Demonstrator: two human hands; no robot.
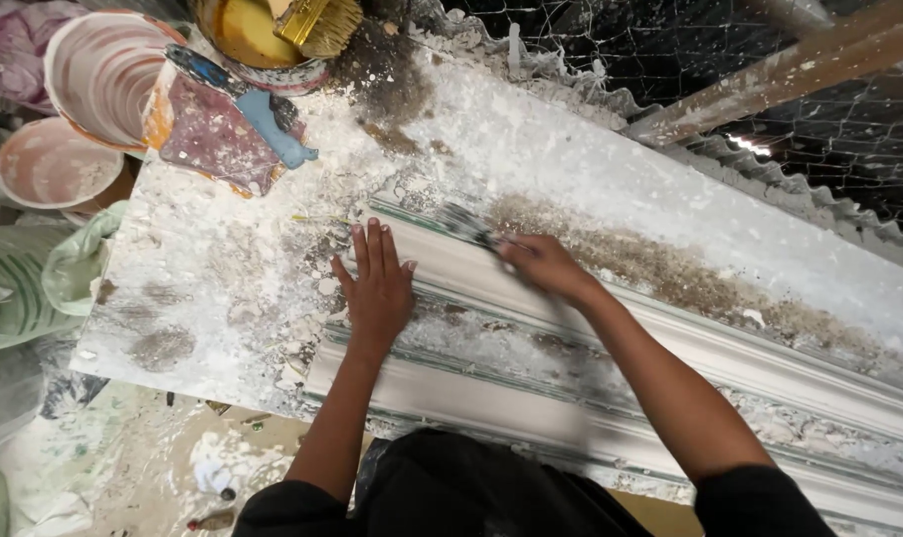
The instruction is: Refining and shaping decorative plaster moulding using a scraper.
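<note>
A long white plaster cornice moulding (531, 348) lies diagonally across a plaster-spattered workbench (213, 268). My left hand (377, 283) rests flat on the moulding's near end, fingers straight and together. My right hand (546, 267) grips a small grey tool (466, 225), blurred with motion, its tip against the upper edge of the moulding. Whether the tool is a brush or a scraper I cannot tell.
At the bench's far left stand a yellow tub (248, 35) with a brush (322, 22), a stained board with a blue-handled scraper (243, 104) and two pinkish bowls (98, 70). Wire mesh (770, 89) and a wooden beam (770, 75) lie beyond the bench. Plastic bags (24, 283) hang left.
</note>
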